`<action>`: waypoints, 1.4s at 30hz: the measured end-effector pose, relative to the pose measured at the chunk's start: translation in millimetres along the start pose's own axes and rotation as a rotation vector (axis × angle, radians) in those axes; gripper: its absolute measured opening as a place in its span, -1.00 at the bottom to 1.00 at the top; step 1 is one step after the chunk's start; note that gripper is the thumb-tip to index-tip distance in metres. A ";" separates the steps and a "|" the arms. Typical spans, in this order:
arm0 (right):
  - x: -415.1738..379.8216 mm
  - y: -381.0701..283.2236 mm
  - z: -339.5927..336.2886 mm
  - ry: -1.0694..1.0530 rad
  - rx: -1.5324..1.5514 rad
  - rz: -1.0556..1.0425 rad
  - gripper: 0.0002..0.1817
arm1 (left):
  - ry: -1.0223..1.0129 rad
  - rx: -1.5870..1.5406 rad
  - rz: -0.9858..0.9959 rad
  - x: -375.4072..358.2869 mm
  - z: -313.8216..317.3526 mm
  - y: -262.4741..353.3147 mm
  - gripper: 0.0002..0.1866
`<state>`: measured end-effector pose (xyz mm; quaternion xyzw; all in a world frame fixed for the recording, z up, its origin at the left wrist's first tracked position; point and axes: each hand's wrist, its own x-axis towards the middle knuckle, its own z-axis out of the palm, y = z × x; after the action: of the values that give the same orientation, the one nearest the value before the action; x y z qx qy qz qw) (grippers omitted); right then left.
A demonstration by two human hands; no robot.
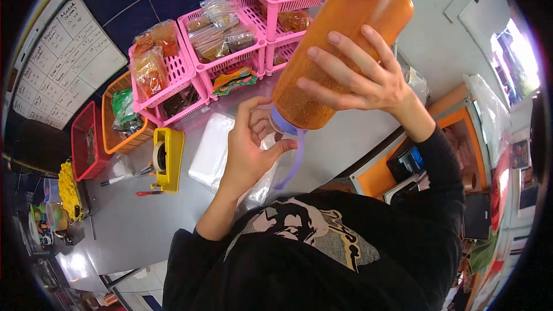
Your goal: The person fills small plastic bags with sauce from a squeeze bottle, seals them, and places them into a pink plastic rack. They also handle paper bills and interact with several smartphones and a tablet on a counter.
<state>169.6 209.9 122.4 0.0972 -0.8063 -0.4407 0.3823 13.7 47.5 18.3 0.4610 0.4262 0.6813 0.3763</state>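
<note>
A large plastic bottle (337, 52) full of orange-brown powder is tilted with its mouth pointing down and to the left. My right hand (363, 80) is wrapped round its side, fingers spread across the surface. At the lower end is a purple cap (283, 122) with a purple strap (295, 164) hanging from it. My left hand (250, 144) curls its fingers and thumb around this cap; whether something small is also between the fingers is hidden. Below my left hand lie white and clear plastic bags (213, 147) on the grey table (138, 222).
Pink stacked baskets (187, 72) with several bagged goods stand behind the table. To the left are a yellow tape dispenser (169, 161), an orange basket (109, 103), a red basket (78, 138) and a red pen (151, 193). A handwritten chart (66, 60) hangs on the wall.
</note>
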 end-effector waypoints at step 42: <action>47.1 75.5 -14.3 -0.223 0.172 -0.110 -0.82 | 0.024 0.020 -0.007 45.6 12.6 41.8 -0.31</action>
<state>160.8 222.3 211.3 0.1240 -0.8719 -0.3986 0.2559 7.3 76.9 73.8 0.4551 0.4390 0.6812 0.3691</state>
